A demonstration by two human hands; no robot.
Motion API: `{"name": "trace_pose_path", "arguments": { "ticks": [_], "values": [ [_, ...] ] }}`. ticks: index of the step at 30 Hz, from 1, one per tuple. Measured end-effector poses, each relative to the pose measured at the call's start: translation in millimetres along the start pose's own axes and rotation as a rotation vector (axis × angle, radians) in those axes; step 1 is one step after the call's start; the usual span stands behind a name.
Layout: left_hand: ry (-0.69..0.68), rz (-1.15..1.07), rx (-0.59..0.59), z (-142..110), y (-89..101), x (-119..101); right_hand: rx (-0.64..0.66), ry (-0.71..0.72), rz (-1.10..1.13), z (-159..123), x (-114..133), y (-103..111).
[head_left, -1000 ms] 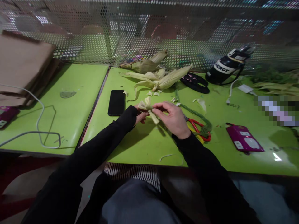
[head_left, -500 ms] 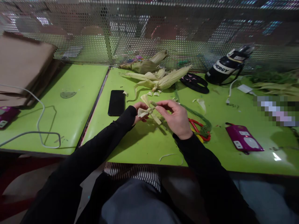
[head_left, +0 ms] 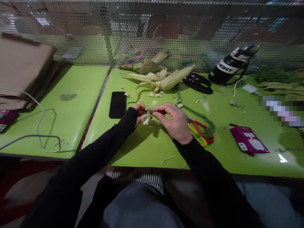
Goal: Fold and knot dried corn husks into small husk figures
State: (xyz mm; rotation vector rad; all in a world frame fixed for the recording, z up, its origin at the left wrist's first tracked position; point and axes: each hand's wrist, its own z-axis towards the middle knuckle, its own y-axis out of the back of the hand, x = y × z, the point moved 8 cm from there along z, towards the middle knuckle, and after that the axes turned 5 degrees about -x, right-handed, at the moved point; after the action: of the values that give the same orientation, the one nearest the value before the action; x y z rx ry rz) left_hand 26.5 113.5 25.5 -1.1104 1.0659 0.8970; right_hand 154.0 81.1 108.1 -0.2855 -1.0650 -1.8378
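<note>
Between my two hands, above the green table (head_left: 133,148), is a small pale bundle of corn husk (head_left: 146,118) with strips fanning out from a knotted middle. My left hand (head_left: 139,112) is closed on its left side, partly hidden behind the strips. From the right, my right hand (head_left: 175,123) pinches the middle of the bundle between thumb and fingers. Just past the right hand lie pliers (head_left: 200,128) with red and yellow handles, and a hank of green cord (head_left: 201,117) partly covers them. Larger dried corn husks (head_left: 175,79) lie behind the hands, with small cut scraps in front.
A black phone (head_left: 117,104) lies left of my hands. To the right are a purple power strip (head_left: 249,139), a black bottle (head_left: 228,66) and a dark round case (head_left: 198,83). Brown paper bags (head_left: 26,66) stand far left beside a white cable (head_left: 44,110). A perforated metal screen (head_left: 90,34) runs along the back.
The husk bundle has turned between my fingers, so a pale strip now hangs at the front left. My right hand has shifted slightly left; both hands keep their hold.
</note>
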Motion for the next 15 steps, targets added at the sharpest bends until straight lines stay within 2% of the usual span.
{"name": "trace_pose_path", "arguments": {
  "ticks": [7, 11, 15],
  "values": [
    [-0.032, 0.072, 0.125, -1.7, 1.6, -5.2, -0.004, 0.027, -0.038, -0.5, 3.8, 2.5],
    [-0.092, 0.143, 0.054, 0.1, 9.8, -7.7, -0.021, 0.054, -0.064, -2.1, 7.2, 4.6],
    [-0.109, 0.132, 0.004, -1.8, 8.1, -8.6, -0.038, 0.066, -0.046, -2.6, 8.2, 5.9]
  ]
}}
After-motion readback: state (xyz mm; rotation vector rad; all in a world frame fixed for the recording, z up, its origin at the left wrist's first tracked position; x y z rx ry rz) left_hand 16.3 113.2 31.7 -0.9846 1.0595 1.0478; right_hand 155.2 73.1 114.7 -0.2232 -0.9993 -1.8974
